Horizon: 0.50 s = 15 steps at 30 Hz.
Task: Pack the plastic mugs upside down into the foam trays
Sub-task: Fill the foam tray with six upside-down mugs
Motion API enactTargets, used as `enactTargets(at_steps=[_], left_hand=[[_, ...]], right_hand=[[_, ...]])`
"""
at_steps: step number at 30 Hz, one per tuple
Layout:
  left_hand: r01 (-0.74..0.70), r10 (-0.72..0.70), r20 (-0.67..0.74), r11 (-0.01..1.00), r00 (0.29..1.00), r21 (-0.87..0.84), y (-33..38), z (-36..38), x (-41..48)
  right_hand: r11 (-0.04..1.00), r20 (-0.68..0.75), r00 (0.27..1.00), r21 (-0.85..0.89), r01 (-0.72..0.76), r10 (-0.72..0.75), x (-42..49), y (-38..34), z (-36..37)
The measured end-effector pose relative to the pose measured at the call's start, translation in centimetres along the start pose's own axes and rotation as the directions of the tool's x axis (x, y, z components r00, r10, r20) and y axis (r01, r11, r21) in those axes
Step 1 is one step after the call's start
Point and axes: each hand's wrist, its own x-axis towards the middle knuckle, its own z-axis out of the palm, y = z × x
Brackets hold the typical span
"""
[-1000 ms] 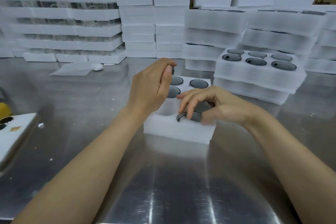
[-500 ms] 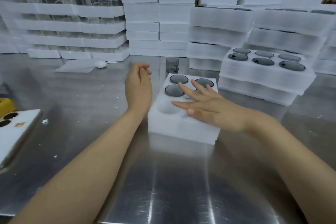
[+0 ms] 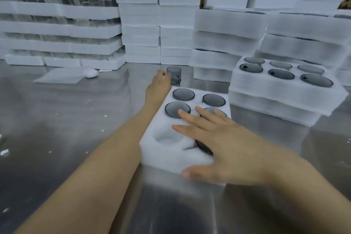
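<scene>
A white foam tray [image 3: 167,157] lies on the steel table in front of me. Several grey plastic mugs [image 3: 183,94] sit upside down in its holes; the near left hole [image 3: 167,138] is empty. My right hand [image 3: 226,144] lies flat on the tray with straight fingers, covering the near right mug. My left hand [image 3: 157,86] reaches past the tray's far left corner, its fingertips at a loose grey mug [image 3: 174,75] standing on the table behind the tray. Whether those fingers grip the mug is not visible.
A filled foam tray [image 3: 284,89] tops a low stack to the right. Tall stacks of white foam trays [image 3: 159,21] line the back. A thin foam sheet [image 3: 62,77] and a small white lump [image 3: 90,72] lie at the far left. Foam crumbs dot the steel table [image 3: 66,129].
My left hand has moved forward from beside the tray to the loose mug behind it. My right hand, which pushed a mug into the near right hole, now lies flat on the tray.
</scene>
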Motion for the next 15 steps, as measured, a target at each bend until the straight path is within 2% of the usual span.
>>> enactTargets(at_steps=[2, 4, 8, 11, 15], left_hand=[[-0.068, 0.069, -0.001, 0.982, 0.998, 0.174, -0.3, 0.9, 1.5], [-0.142, 0.139, 0.031, 0.969, 0.990, 0.202, -1.0, 1.6, 3.1], [-0.168, 0.160, 0.063, 0.976, 0.985, 0.136, -1.9, 2.6, 4.8], [-0.098, 0.098, 0.010, 0.995, 0.995, 0.008, -1.6, 1.9, 4.2], [-0.089, 0.080, -0.116, 0.994, 0.990, -0.068, -1.4, 0.3, 1.8]], right_hand=[[1.000, -0.040, 0.999, 0.028, 0.010, -0.009, 0.2, 0.2, 0.2], [0.998, -0.092, 0.996, 0.064, 0.025, -0.019, 0.3, 0.5, 0.5], [0.992, -0.148, 0.987, 0.100, 0.073, -0.058, 0.7, 1.0, 0.8], [0.991, -0.182, 0.980, 0.095, 0.093, -0.074, 0.8, 1.2, 0.5], [0.993, -0.241, 0.967, 0.066, 0.101, -0.082, 0.7, 1.5, 0.2]])
